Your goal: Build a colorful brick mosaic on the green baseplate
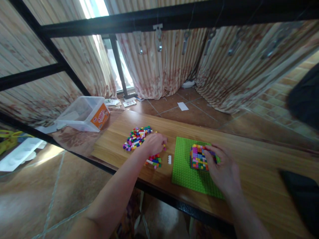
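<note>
A pile of small multicoloured toy bricks (134,139) lies on the left of the wooden table. My left hand (156,143) is over its right side, fingers curled down and closed; whatever they may hold is hidden. A lone white brick (169,159) rests between the pile and a green studded baseplate (179,176). On that baseplate stands a block-shaped build of colourful bricks (198,159). My right hand (223,167) grips the build's right side, thumb near and fingers at the far edge, covering part of it.
A clear plastic bin (77,114) with an orange label stands beyond the table's left end. A dark object (299,196) lies at the right. Black metal bars (112,25) with hanging clips cross above. Curtains and a tiled floor surround the table (254,166).
</note>
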A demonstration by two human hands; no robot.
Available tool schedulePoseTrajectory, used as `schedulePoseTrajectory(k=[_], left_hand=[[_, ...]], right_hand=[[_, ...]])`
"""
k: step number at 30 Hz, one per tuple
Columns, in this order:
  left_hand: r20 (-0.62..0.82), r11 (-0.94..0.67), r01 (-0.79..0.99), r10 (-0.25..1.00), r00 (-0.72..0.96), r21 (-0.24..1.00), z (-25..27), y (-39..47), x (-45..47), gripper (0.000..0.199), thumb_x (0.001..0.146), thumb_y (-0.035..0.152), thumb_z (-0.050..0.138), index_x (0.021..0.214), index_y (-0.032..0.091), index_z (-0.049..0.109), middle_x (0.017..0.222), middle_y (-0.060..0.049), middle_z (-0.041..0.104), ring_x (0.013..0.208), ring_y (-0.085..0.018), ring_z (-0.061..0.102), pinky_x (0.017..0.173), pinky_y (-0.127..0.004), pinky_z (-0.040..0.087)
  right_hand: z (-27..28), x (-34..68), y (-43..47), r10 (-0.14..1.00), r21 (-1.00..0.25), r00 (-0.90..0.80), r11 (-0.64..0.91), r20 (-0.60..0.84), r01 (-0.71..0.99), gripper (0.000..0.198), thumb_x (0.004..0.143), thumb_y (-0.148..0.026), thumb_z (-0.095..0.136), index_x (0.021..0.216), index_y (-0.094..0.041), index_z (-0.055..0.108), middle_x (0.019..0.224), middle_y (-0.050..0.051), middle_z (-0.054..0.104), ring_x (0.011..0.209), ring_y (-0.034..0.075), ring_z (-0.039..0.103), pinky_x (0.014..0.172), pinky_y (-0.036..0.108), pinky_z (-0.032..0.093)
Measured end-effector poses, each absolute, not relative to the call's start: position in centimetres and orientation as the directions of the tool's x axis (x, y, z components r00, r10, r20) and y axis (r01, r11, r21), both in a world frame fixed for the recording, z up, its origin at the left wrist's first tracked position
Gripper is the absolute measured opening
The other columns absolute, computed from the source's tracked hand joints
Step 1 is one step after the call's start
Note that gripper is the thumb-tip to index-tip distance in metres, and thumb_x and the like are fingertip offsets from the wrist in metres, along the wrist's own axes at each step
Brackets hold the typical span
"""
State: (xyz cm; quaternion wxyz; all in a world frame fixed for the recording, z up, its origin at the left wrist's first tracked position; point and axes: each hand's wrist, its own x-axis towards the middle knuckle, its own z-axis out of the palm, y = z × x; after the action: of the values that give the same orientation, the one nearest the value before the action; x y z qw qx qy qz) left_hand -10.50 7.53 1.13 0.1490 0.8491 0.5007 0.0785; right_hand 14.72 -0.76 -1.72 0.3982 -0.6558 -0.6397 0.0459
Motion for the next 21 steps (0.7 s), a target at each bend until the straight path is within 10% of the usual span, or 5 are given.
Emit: schedulePoseTrajectory(k=[21], left_hand=[[0.161, -0.362, 0.232, 0.784, 0.599, 0.903, 0.6, 4.4, -3.4, 0.014, 0.083, 0.013, 0.054, 0.091, 0.016, 0.065, 0.084, -0.003, 0.071, 0.077, -0.014, 0.066, 0.072, -0.023, 0.051]], right_hand=[[-0.6, 11.9, -2.2, 0.86, -0.662, 0.026, 0.372, 0.509, 0.651, 0.017, 0.091, -0.03, 0.054, 0.094, -0.025, 0.07, 0.1, 0.005, 0.069, 0.094, 0.018, 0.064, 0.085, 0.035, 0.053]])
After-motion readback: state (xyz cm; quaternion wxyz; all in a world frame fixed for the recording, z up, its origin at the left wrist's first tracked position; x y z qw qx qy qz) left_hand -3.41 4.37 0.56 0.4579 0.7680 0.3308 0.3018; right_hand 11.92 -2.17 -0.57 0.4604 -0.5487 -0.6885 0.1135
